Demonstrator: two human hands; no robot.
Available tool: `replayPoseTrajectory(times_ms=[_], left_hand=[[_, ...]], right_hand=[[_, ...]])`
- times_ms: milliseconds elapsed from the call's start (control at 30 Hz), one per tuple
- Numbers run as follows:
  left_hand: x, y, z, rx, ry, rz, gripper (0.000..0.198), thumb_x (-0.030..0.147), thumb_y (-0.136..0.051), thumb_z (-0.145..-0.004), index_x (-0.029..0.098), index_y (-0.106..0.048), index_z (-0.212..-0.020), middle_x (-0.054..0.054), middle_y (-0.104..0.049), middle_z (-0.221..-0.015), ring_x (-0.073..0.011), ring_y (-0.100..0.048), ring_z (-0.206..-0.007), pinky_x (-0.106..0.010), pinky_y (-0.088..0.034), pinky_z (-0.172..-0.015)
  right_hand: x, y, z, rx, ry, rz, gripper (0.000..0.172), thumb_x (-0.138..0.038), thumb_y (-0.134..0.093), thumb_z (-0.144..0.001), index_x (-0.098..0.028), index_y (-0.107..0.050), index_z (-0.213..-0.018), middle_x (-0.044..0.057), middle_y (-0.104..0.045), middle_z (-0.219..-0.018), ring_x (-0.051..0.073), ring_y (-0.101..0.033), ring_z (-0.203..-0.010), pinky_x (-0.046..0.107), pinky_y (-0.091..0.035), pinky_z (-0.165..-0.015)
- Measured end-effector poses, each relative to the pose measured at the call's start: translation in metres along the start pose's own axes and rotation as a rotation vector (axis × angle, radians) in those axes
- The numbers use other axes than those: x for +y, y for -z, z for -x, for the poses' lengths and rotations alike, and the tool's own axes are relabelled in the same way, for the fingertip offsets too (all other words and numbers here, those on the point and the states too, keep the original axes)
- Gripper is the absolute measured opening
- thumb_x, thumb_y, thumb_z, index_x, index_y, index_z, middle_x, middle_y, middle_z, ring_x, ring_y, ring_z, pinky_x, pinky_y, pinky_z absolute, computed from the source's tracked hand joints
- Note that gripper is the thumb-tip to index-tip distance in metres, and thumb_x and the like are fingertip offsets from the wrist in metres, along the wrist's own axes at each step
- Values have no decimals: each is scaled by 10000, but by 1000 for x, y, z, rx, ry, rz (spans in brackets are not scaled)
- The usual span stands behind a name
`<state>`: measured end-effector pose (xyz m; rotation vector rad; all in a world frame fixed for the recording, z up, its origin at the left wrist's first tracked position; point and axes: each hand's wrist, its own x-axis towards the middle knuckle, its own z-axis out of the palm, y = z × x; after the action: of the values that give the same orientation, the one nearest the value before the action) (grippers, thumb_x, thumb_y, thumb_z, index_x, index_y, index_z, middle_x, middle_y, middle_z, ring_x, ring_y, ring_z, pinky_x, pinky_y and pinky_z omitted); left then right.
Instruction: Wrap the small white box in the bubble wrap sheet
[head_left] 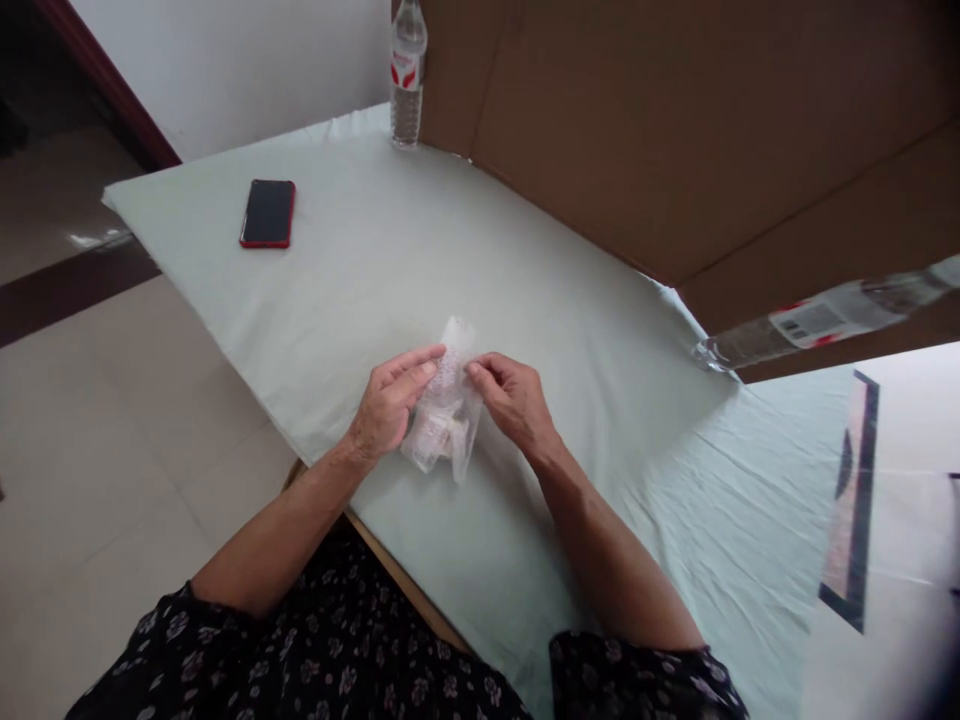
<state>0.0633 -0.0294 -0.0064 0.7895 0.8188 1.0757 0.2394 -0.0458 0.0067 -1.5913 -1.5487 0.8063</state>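
Observation:
Between my hands, over the cloth-covered table, is a clear plastic bag (442, 425) with something white and textured inside, perhaps bubble wrap; I cannot make out its exact kind. My left hand (391, 400) pinches the upper left side of the bag, thumb and fingers pressed together. On the opposite side, the thumb and forefinger of my right hand (511, 395) grip the bag's right edge. The white top end of the contents stands up between both sets of fingers, and the lower part of the bag hangs towards me.
A phone (268, 214) in a red case lies at the far left of the pale green tablecloth (337, 270). One water bottle (407, 85) stands at the back beside a large brown cardboard panel (585, 120). Another bottle (817, 318) is at the panel's right end.

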Motion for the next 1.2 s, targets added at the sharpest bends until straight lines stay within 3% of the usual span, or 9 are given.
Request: replayPoseTrajectory(times_ms=[200, 300, 433, 567, 733, 933, 1000, 1067, 1200], left_hand=[[2, 26, -8, 213, -238, -600, 503, 419, -728, -768, 182, -668, -1207, -122, -632, -1274, -283, -592, -1214, -422, -498, -1001], [8, 23, -1, 196, -364, -983, 495, 437, -737, -761, 200, -666, -1190, -96, -622, -1178, -229, -633, -1009, -388, -536, -898], [10, 9, 2, 118, -322, -1305, 523, 350, -764, -712, 202, -664, -1204, -57, -662, -1018, -206, -631, -862, -361, -528, -843], [14, 17, -9, 184, -242, -1209, 188, 216, -578, -796, 185, -702, -933, -1, -642, -758, -155, -573, -685, -298, -470, -709], [22, 47, -28, 244, -205, -944, 151, 267, -541, -804, 174, -638, -736, 36, -549, -610, -119, -484, -577, -247, -378, -558], [25, 50, -19, 333, -503, -1066, 283, 234, -554, -844, 142, -672, -1085, -41, -687, -874, -156, -619, -755, -280, -495, -669], [29, 41, -7, 293, -696, -1135, 276, 212, -543, -878, 147, -668, -1115, -60, -698, -926, -177, -647, -862, -303, -530, -752], [31, 31, 3, 98, -795, -1177, 241, 217, -524, -925, 169, -673, -1107, -58, -706, -944, -186, -661, -922, -335, -543, -857], [29, 22, 10, -136, -570, -1222, 369, 319, -558, -938, 164, -619, -1267, -124, -687, -1205, -228, -667, -1028, -359, -565, -854]], right_hand=[[37, 2, -3, 72, -137, -426, 285, -471, -636, -859, -218, -597, -732, -7, -637, -694, 144, -555, -627, 282, -452, -631], [43, -3, -3, 48, -176, -547, 317, -524, -671, -835, -233, -569, -763, -12, -653, -719, 152, -578, -633, 287, -476, -644], [37, -5, -2, 31, -187, -639, 322, -530, -713, -811, -233, -592, -788, -8, -687, -769, 150, -607, -687, 284, -489, -697], [36, -3, -3, 129, -163, -579, 276, -473, -696, -830, -220, -617, -752, -13, -670, -712, 127, -565, -644, 263, -456, -652], [51, 2, -13, 283, -249, -513, 228, -443, -671, -793, -223, -610, -782, -42, -570, -616, 126, -502, -536, 271, -433, -526], [46, 21, -6, 445, -49, -225, 315, -393, -652, -822, -222, -638, -1086, 57, -705, -1093, 171, -652, -878, 332, -552, -731], [33, 27, 2, 337, 38, -116, 321, -415, -652, -859, -234, -650, -1124, 70, -711, -1159, 190, -671, -958, 368, -560, -818], [19, 30, 8, 119, 77, -14, 392, -454, -687, -847, -235, -658, -1171, 85, -720, -1181, 223, -685, -1010, 395, -564, -853], [5, 29, 14, -141, 42, 111, 509, -432, -714, -836, -202, -630, -1281, 90, -756, -1052, 231, -696, -923, 370, -562, -768]])
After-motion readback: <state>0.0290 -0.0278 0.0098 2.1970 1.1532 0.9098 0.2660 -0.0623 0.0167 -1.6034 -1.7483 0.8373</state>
